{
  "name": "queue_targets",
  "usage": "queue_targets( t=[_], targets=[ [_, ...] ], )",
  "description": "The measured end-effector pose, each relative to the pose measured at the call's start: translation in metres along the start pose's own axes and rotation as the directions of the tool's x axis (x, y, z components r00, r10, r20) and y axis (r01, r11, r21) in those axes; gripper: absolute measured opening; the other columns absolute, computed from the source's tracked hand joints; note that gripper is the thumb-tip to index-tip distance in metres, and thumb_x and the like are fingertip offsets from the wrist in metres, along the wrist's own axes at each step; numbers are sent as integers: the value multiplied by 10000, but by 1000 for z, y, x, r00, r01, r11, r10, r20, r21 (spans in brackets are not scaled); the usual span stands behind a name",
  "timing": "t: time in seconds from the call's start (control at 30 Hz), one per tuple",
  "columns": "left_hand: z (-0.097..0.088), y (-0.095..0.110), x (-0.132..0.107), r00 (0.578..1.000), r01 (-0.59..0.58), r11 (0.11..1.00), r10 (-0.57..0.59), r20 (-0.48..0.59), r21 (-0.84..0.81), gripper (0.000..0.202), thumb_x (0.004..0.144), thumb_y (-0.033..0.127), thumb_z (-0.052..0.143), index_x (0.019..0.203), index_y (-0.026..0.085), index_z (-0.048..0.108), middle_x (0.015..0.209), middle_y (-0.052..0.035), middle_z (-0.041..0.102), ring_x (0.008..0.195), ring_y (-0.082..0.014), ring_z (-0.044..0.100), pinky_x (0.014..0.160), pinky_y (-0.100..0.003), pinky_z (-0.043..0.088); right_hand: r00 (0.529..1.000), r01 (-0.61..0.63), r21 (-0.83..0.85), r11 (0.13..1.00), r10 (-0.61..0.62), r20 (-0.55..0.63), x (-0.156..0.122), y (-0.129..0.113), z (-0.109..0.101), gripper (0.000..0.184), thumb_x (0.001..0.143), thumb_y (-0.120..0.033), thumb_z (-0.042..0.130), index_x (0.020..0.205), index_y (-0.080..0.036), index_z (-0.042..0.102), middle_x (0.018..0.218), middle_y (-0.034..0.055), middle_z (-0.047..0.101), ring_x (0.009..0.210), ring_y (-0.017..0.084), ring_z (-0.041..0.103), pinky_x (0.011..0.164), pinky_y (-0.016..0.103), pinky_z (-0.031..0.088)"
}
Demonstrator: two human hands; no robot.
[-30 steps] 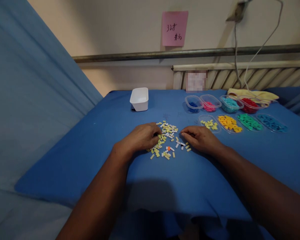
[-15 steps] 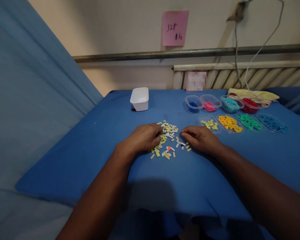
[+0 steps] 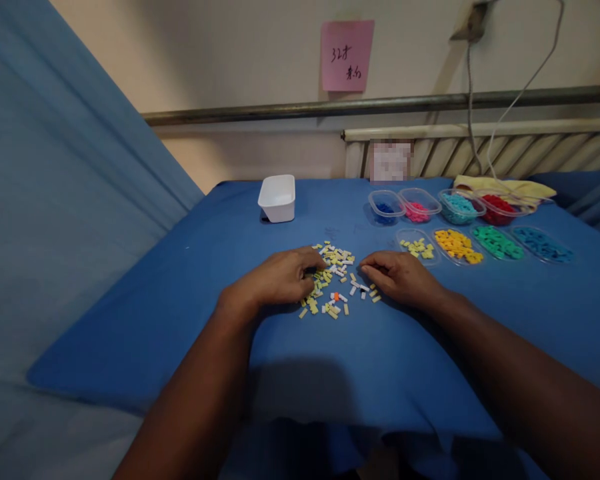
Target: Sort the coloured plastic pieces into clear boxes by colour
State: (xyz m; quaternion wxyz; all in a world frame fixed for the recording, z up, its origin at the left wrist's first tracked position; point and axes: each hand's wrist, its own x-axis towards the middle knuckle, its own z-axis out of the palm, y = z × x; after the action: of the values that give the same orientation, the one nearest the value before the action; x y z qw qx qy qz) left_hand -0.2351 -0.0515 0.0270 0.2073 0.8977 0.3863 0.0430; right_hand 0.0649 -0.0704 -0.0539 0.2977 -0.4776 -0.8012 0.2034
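A loose pile of small pale yellow and white toy bricks [image 3: 336,257] lies on the blue-covered table [image 3: 180,320], with one orange brick [image 3: 337,297] among them. At the pile's left edge is my left hand [image 3: 285,275], its thumb and forefinger apart and some bricks close to the fingertips. Just right of the pile rests my right hand [image 3: 400,275], fingers curled and thumb pressed to them; whatever it may hold is hidden. A few pale yellow bricks [image 3: 374,292] lie beside its thumb.
A white tub [image 3: 277,210] stands at the back left. Clear plastic tubs at the right hold yellow [image 3: 457,245], green [image 3: 497,241], blue [image 3: 543,245], red [image 3: 497,208] and pink pieces [image 3: 417,212]. A yellow cloth [image 3: 525,188] lies behind them.
My left hand has drawn slightly left, and its thumb and forefinger have spread apart. My right hand stays nearly in place. The whole view has shifted a little.
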Motion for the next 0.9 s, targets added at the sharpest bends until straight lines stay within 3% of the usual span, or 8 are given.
queue_targets(
  t=[0.2, 0.37, 0.53, 0.63, 0.9],
  targets=[
    [0, -3, 0, 1000, 24, 999, -23, 17, -49, 409, 947, 300, 663, 1340, 215, 739, 1292, -81, 740, 1058, -237, 697, 924, -349, 557, 1000, 5, -20, 1000, -5, 9, 0, 0, 0, 220, 1052, -331, 628, 1064, -256, 834, 987, 37, 845, 878, 223, 764, 792, 336, 541],
    [1, -5, 1, 999, 23, 1000, -22, -25, 21, 318, 992, 239, 576, 1253, 222, 757, 1247, -74, 763, 1101, -236, 707, 972, -362, 547, 1000, 12, -17, 1000, -12, 16, 0, 0, -1, 226, 1057, -339, 621, 1055, -255, 831, 986, 37, 845, 871, 224, 761, 792, 344, 549],
    [1, -6, 0, 999, 38, 998, -39, -19, -45, 444, 928, 169, 599, 1344, 243, 736, 1305, -68, 748, 1114, -226, 707, 1005, -356, 554, 1000, 21, -22, 1000, -21, 20, 0, 1, -1, 223, 1052, -338, 623, 1053, -255, 830, 976, 40, 845, 869, 226, 761, 789, 341, 553],
    [1, -3, 0, 999, 22, 999, -21, 25, -45, 512, 915, 191, 649, 1421, 242, 711, 1366, -80, 720, 1149, -234, 697, 1030, -355, 550, 1000, 20, -29, 999, -20, 19, 0, 0, -2, 223, 1049, -333, 626, 1052, -252, 834, 1002, 46, 848, 884, 229, 763, 809, 347, 553],
    [2, 1, 0, 999, 47, 996, -49, 23, 76, 452, 977, 263, 647, 1420, 222, 721, 1369, -96, 718, 1187, -252, 693, 1034, -364, 531, 1000, 14, -27, 1000, -13, 18, 0, -2, -1, 223, 1050, -328, 624, 1049, -251, 834, 968, 36, 839, 857, 220, 756, 792, 339, 536]
  ],
)
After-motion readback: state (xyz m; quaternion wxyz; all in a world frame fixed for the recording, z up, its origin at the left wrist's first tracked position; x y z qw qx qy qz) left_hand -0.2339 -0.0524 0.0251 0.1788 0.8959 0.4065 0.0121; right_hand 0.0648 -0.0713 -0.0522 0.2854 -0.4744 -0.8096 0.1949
